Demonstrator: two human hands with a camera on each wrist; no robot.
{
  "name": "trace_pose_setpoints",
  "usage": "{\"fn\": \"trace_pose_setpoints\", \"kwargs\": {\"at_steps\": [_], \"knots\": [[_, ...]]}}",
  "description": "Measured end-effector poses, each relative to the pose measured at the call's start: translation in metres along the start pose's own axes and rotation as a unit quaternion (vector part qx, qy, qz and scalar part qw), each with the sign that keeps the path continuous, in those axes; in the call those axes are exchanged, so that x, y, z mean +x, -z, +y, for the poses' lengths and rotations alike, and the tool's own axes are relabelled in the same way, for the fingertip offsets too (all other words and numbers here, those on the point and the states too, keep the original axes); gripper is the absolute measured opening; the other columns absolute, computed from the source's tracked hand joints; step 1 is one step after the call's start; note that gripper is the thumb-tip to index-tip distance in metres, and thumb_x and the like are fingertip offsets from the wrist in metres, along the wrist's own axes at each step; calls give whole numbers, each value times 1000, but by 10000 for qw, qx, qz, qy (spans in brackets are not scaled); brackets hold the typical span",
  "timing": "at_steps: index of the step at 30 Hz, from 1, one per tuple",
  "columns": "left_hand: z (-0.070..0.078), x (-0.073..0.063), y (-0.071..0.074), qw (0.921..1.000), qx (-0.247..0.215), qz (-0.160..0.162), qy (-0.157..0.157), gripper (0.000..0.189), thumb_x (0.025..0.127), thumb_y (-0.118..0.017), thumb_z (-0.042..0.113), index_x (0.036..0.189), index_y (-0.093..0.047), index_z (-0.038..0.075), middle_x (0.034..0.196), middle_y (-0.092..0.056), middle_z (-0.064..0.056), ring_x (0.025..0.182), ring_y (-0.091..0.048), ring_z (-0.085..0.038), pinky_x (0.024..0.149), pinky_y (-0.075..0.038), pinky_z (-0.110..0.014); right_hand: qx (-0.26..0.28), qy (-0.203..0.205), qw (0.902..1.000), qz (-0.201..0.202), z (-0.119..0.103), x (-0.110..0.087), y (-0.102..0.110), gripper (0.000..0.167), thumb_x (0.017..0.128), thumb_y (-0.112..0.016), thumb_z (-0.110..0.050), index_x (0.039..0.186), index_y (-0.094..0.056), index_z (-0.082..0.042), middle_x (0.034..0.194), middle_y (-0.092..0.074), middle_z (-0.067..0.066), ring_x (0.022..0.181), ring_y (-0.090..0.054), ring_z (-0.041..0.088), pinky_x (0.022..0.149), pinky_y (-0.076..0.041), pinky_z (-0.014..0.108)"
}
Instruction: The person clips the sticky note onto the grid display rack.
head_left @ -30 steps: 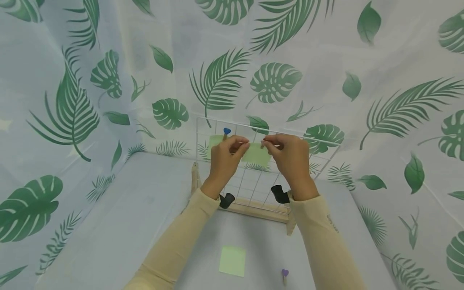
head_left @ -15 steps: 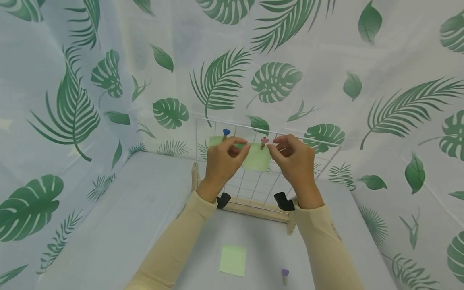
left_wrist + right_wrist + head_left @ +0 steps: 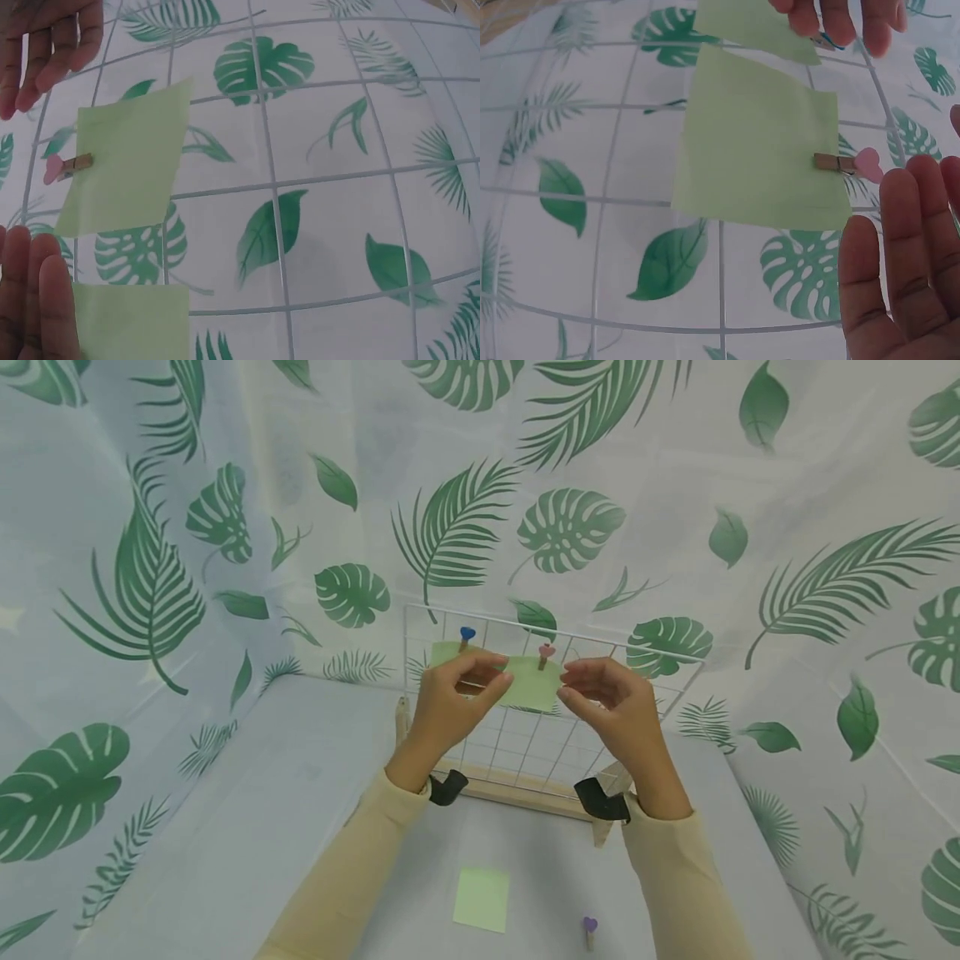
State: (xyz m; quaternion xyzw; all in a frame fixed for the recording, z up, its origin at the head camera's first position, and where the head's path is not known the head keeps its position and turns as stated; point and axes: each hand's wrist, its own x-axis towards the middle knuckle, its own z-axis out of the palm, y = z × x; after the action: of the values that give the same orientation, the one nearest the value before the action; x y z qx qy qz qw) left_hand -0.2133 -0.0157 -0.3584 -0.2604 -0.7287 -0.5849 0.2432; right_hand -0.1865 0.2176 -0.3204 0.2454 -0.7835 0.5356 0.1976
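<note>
A pale green sticky note (image 3: 530, 687) hangs on the white wire grid (image 3: 517, 735), held by a small wooden clothespin with a pink heart (image 3: 868, 164) at its top edge. My left hand (image 3: 452, 700) is beside the note's left edge, thumb and fingers apart. On the other side my right hand (image 3: 621, 703) hovers at the right edge, its fingers loosely bent and holding nothing. A second green note (image 3: 135, 322) hangs to the left under a clothespin with a blue heart (image 3: 468, 633), partly hidden behind my left hand.
Another green sticky note (image 3: 482, 900) lies on the white table (image 3: 300, 827) in front of the grid. To its right lies a clothespin with a purple heart (image 3: 590, 925). A wooden base (image 3: 525, 795) supports the grid. Leaf-printed cloth (image 3: 660, 468) surrounds the table.
My right hand has let go of the pink-heart clothespin, which stays on the note. Both hands have moved slightly down and apart, with their fingers opening.
</note>
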Motion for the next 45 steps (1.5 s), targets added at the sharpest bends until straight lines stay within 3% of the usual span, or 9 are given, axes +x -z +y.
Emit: {"fn": "trace_pose_setpoints", "kwargs": {"at_steps": [2,7,12,17,21,29,45], "knots": [[1,-3,3,9996,-232,-136,100,25,98,-77,13,119,-77,-2,106,-80,-16,95,-77,-29,84,-65,-33,115,-31,9998,-136,0,-3,2,26,92,-75,14,117,-68,15,105,-76,2,97,-71,4,92,-57,16],[2,-10,8,9952,-712,-640,185,31,97,-77,6,125,-72,-6,119,-75,-22,105,-75,-34,93,-64,-36,211,18,9986,-487,3,-12,6,29,91,-73,15,119,-69,13,110,-76,4,100,-70,6,95,-56,17],[0,-15,11,9898,-878,-1119,121,35,96,-77,3,128,-68,-9,126,-72,-25,112,-72,-41,101,-60,-39,291,62,9971,-699,5,-19,9,29,90,-72,16,119,-69,12,111,-75,-2,103,-71,8,97,-56,18],[-3,-20,13,9856,-972,-1378,98,37,95,-78,1,129,-67,-10,129,-71,-27,117,-70,-42,105,-58,-40,420,152,9962,-748,9,-26,10,29,89,-71,20,117,-69,13,110,-75,-8,103,-72,8,97,-56,18],[-7,-24,14,9832,-1064,-1477,123,39,94,-78,0,130,-67,-10,130,-70,-28,118,-69,-43,105,-58,-40,573,244,9951,-767,12,-32,12,29,88,-70,21,116,-68,15,111,-76,-7,104,-72,8,96,-56,18],[-11,-34,16,9815,-1087,-1563,186,42,91,-81,-2,130,-68,-7,127,-74,-18,116,-69,-40,102,-60,-40,735,388,9936,-771,20,-43,17,30,86,-69,24,115,-67,17,112,-76,-2,103,-72,10,96,-56,18],[-20,-58,13,9804,-1150,-1536,438,41,89,-82,-2,128,-70,-6,124,-75,-19,112,-72,-32,98,-61,-35,737,-8,9945,-740,33,-71,22,28,87,-68,25,114,-67,17,111,-76,-8,102,-71,8,95,-57,18]]}}
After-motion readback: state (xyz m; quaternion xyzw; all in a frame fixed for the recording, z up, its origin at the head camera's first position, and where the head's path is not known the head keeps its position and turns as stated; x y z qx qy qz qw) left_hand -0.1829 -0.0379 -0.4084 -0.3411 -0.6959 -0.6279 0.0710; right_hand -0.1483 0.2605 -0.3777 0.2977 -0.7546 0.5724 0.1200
